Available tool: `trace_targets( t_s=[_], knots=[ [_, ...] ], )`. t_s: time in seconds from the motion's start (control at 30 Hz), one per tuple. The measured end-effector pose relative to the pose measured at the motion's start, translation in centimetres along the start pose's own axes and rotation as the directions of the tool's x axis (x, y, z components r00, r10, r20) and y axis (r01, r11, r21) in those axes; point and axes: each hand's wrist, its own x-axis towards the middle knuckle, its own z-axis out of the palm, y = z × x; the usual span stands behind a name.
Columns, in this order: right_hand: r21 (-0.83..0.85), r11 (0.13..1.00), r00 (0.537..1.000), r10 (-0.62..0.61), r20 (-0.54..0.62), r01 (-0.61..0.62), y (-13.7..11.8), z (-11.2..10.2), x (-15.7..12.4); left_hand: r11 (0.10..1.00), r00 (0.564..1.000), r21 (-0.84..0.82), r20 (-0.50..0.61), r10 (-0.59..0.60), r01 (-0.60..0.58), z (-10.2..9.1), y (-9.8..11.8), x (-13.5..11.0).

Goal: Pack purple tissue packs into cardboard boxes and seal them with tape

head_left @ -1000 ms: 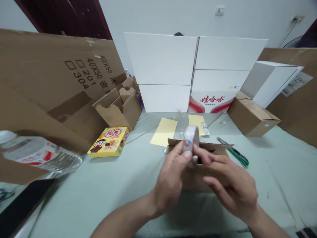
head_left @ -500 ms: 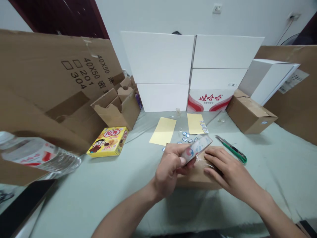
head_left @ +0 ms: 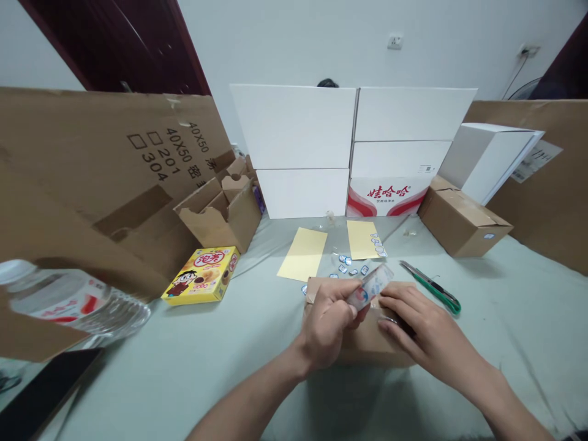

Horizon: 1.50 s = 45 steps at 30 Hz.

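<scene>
My left hand (head_left: 328, 318) is closed, pinching a small clear plastic packet (head_left: 371, 286) with a round red and blue logo. It holds the packet slanted above a brown cardboard box (head_left: 374, 355) that sits in front of me. On the box's right side rests my right hand (head_left: 427, 327), its fingers curled round a dark, shiny, rounded thing (head_left: 399, 321) mostly hidden by them. The packet's far end comes close to the right fingertips. A green-handled utility knife (head_left: 436, 290) lies to the right of the box.
Beyond the box lie small blue-and-white stickers (head_left: 343, 269) and two yellow sheets (head_left: 303, 254), (head_left: 361, 240). A yellow snack box (head_left: 202, 277) and a water bottle (head_left: 78, 301) are at the left. White panels (head_left: 301, 193) stand behind, and another brown box (head_left: 463, 223) stands back right.
The view has tilted slightly upward. My left hand has shifted a little to the right with the packet. My right hand stays almost in place on the box.
</scene>
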Motion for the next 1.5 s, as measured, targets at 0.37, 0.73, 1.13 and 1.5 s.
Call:
trace_targets(
  t_s=[0.37, 0.73, 1.13, 1.5],
  knots=[
    [-0.042, 0.999, 1.0, -0.009, -0.006, 0.008, 0.2, 0.2, 0.0, 0.997, 0.999, -0.056, 0.009, -0.05, 0.05, 0.0, -1.2, -0.3],
    [-0.054, 0.998, 0.999, -0.028, -0.045, 0.026, 0.3, 0.4, -0.1, 0.984, 0.998, -0.17, -0.026, -0.059, 0.054, -0.1, -1.7, 0.2],
    [0.014, 0.999, 0.978, -0.047, -0.203, 0.051, -2.0, 1.2, 1.5, 0.879, 0.996, -0.473, -0.038, -0.08, 0.053, 0.6, -1.9, 0.3],
    [0.12, 0.991, 0.949, -0.016, -0.315, 0.056, -2.0, 1.8, 2.3, 0.971, 0.991, 0.24, -0.126, 0.041, -0.01, 0.0, 0.0, -1.2]
  ],
)
